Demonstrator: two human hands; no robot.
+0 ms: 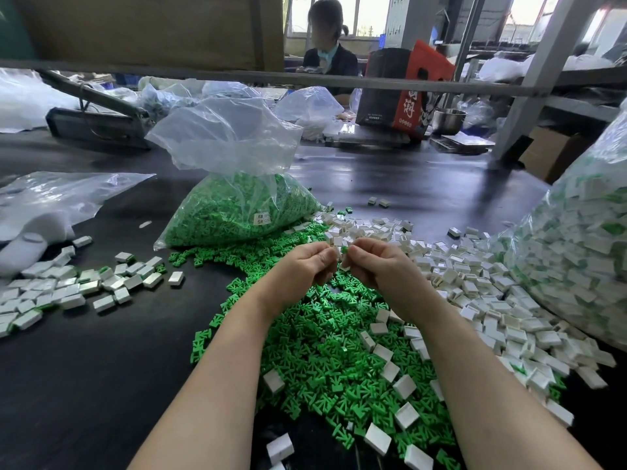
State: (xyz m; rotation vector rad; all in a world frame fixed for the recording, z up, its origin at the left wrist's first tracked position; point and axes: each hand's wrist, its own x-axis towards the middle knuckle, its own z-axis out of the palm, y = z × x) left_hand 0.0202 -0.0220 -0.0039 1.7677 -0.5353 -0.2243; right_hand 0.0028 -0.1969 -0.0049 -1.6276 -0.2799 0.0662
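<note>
On the bench, the left hand and right hand meet at centre. The left pinches a little box and the right a forked clip, above loose clips spreading toward 6 o'clock. A bag of clips lies at 11, loose boxes at 3 against a sack, another heap of boxes at 9, and a carton far back at 1.

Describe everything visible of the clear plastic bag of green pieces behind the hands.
The clear plastic bag is thin, crinkled film, bulging with small green plastic pieces. Its open neck stands up, rumpled. A small white label shows on its front. It rests on the dark table; spilled loose green pieces lie against its base.
</note>
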